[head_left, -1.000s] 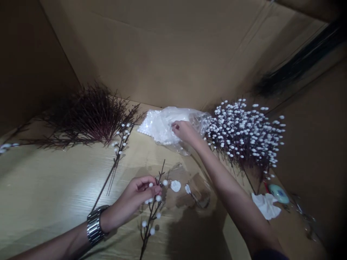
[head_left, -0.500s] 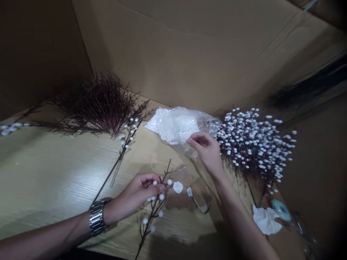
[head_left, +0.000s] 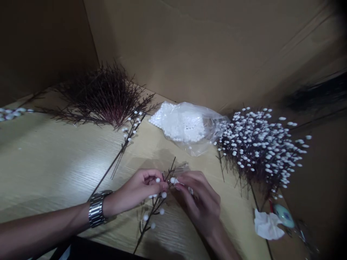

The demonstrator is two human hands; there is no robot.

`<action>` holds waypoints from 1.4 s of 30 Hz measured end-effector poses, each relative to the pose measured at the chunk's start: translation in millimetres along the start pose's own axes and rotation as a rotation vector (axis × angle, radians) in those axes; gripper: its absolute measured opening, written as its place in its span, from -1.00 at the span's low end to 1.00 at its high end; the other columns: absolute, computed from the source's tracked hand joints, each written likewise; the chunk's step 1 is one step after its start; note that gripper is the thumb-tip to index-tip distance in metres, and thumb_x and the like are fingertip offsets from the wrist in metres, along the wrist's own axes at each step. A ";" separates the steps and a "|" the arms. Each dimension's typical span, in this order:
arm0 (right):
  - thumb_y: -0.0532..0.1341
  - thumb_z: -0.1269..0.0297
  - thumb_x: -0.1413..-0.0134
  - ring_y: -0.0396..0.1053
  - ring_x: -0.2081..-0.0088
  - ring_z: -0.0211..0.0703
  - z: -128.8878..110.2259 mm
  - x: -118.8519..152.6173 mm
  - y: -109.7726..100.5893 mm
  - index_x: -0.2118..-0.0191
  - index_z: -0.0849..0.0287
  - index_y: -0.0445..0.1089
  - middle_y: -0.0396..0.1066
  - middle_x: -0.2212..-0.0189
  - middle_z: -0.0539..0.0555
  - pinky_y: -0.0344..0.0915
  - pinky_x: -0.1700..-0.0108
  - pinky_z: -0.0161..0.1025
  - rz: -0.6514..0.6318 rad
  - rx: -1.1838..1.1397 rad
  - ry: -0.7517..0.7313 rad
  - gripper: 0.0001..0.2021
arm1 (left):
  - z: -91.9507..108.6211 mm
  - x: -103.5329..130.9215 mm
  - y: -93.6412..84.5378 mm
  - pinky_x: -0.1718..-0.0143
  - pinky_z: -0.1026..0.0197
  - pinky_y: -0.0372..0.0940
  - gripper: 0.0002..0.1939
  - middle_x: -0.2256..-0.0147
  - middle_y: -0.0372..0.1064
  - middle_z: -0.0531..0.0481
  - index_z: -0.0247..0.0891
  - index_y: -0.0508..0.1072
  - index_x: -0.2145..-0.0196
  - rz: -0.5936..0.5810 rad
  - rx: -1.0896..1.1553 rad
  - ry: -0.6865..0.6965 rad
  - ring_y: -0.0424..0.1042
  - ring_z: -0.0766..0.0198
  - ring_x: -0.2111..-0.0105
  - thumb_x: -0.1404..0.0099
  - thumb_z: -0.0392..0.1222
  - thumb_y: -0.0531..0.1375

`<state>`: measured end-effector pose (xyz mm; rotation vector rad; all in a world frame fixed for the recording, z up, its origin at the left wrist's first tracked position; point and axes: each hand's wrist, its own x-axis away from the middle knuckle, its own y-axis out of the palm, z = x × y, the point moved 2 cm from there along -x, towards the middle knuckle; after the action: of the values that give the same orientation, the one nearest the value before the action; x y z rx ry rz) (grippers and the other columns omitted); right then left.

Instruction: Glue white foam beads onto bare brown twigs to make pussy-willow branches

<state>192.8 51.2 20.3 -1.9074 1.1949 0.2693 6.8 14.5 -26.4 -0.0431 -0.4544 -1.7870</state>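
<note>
A dark twig with several white beads slants up from the table's front edge. My left hand, with a metal watch on the wrist, pinches this twig near its upper part. On the twig's other side my right hand has thumb and forefinger closed just beside a white bead at a side tip. What lies between those right fingertips is too small to make out. Behind the hands lies a clear plastic bag of white beads.
Bare dark twigs are piled at the back left, with a beaded twig beside them. At the right lie a large beaded bunch, a crumpled white tissue and a pale green object. Cardboard stands behind.
My right hand has moved from the plastic bag down and toward me to the twig in my left hand. My left hand keeps its hold. The view has shifted slightly.
</note>
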 end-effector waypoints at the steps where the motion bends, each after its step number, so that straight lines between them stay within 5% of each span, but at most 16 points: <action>1: 0.27 0.67 -0.11 0.44 0.14 -0.14 -1.3 0.0 1.6 0.02 0.15 0.43 0.47 0.19 0.10 0.43 0.15 -0.15 0.013 -0.007 0.000 -0.63 | -1.0 -0.2 0.0 0.35 0.25 0.12 -0.74 0.42 0.39 0.05 -0.29 0.46 0.35 -0.005 0.010 0.000 0.29 0.32 0.40 -0.30 -0.02 0.30; 11: 0.25 0.66 -0.13 0.45 0.14 -0.13 -6.8 3.0 10.1 -0.06 0.15 0.42 0.52 0.15 0.12 0.42 0.14 -0.16 -0.022 0.111 -0.038 -0.58 | -3.3 -2.8 2.1 0.48 0.28 -0.03 -0.74 0.53 0.22 0.15 -0.29 0.45 0.40 -0.012 0.019 -0.003 0.14 0.38 0.52 -0.28 -0.04 0.30; 18: 0.23 0.62 -0.15 0.45 0.12 -0.09 -0.9 7.5 11.9 -0.10 0.06 0.41 0.50 0.12 0.11 0.41 0.16 -0.12 -0.068 0.114 0.016 -0.55 | -3.7 -4.3 3.7 0.44 0.30 0.07 -0.78 0.48 0.36 0.10 -0.28 0.43 0.41 -0.060 0.103 0.025 0.25 0.36 0.48 -0.29 -0.09 0.29; 42: 0.21 0.59 -0.16 0.50 0.17 -0.07 7.8 15.6 14.2 -0.01 -0.02 0.50 0.54 0.15 0.08 0.46 0.16 -0.06 -0.043 0.006 0.107 -0.59 | -1.7 -1.5 3.3 0.41 0.32 0.16 -0.86 0.47 0.38 0.11 -0.28 0.46 0.37 -0.057 0.072 0.058 0.31 0.36 0.45 -0.30 -0.17 0.28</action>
<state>191.2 44.5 -1.1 -1.9606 1.2220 0.1421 10.7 14.7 -27.5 0.0729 -0.4818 -1.8217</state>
